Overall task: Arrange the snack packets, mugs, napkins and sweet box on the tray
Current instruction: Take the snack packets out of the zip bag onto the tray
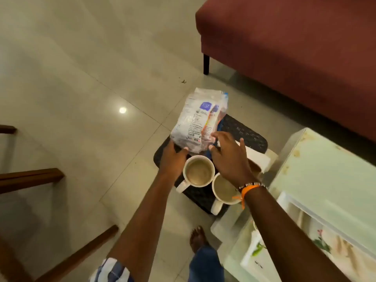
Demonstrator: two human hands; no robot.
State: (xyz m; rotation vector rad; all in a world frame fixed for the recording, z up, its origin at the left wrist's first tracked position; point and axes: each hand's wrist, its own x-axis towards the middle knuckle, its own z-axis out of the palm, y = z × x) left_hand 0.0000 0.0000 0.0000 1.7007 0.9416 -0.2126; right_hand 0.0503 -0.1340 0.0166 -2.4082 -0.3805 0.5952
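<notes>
From the head camera, the left hand (173, 157) holds the near corner of a white snack packet (200, 121) over the black tray (244, 133). The right hand (227, 157) is spread wide, its fingertips touching the packet. Two white mugs (198, 173) (both with milky tea) sit on the tray, beside white napkins (258, 155).

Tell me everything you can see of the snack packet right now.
The snack packet is a clear, crinkly plastic bag with pale contents, small printed text, a purple label and an orange-blue strip along its right side. It looks sealed and fairly full. It lies tilted over the tray's far end, its top edge pointing away from the person. The left hand grips its near left corner; the right hand has fingertips at its near right edge. The mugs sit just nearer.
</notes>
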